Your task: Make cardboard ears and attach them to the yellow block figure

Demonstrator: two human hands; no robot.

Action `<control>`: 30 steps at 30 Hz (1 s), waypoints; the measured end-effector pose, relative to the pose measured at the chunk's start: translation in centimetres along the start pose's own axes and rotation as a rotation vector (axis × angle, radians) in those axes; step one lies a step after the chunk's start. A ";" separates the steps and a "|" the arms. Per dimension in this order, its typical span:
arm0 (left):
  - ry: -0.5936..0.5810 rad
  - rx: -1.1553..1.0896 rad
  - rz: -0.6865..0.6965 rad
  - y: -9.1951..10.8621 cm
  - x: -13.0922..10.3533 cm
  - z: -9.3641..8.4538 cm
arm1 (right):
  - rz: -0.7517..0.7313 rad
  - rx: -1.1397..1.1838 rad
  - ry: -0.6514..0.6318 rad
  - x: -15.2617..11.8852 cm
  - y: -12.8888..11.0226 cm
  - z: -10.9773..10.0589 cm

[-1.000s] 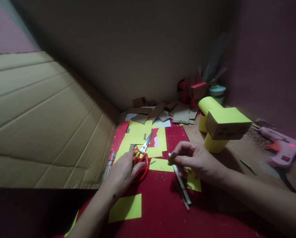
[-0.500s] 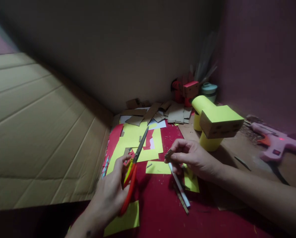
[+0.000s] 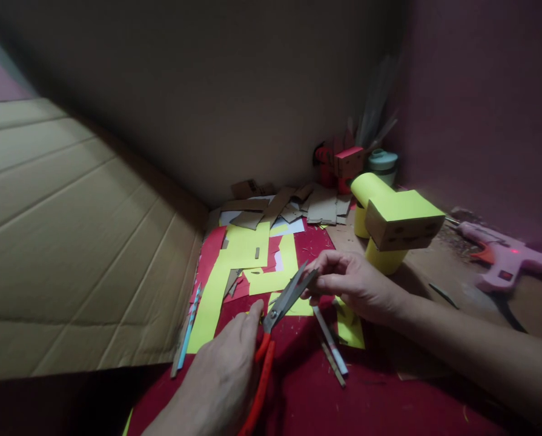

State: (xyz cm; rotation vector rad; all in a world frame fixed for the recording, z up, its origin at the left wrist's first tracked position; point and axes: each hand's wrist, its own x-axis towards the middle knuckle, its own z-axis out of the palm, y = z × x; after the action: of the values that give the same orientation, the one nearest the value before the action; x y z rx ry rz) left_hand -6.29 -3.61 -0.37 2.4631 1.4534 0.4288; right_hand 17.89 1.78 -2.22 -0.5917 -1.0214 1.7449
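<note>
- Slants up along the left side as a big cardboard sheet.
- Spreads below as a red-topped bench, strewn with yellow paper.
- Stands behind the right hand as a yellow paper figure.
- Lies at the far right as a pink glue gun.
- Holds the red-handled scissors in the left hand, blades parted, tips by the right fingertips.
- Pinches narrowly with the right grip; cannot tell what is held.
- Lies below that hand as a thin white strip.
</note>
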 end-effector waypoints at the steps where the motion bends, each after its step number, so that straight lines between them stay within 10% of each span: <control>1: -0.017 0.016 0.001 0.1 0.1 0.0 | 0.001 0.007 -0.005 0.0 0.0 0.0; 30: -0.221 -0.146 -0.001 0.8 -0.3 -0.7 | 0.053 0.047 -0.028 0.0 -0.2 0.1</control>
State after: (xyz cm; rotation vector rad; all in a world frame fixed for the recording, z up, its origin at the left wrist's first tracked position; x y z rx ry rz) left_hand -6.03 -4.16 0.50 2.3116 1.2867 0.2441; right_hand 17.93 1.75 -2.04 -0.5700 -0.9894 1.8234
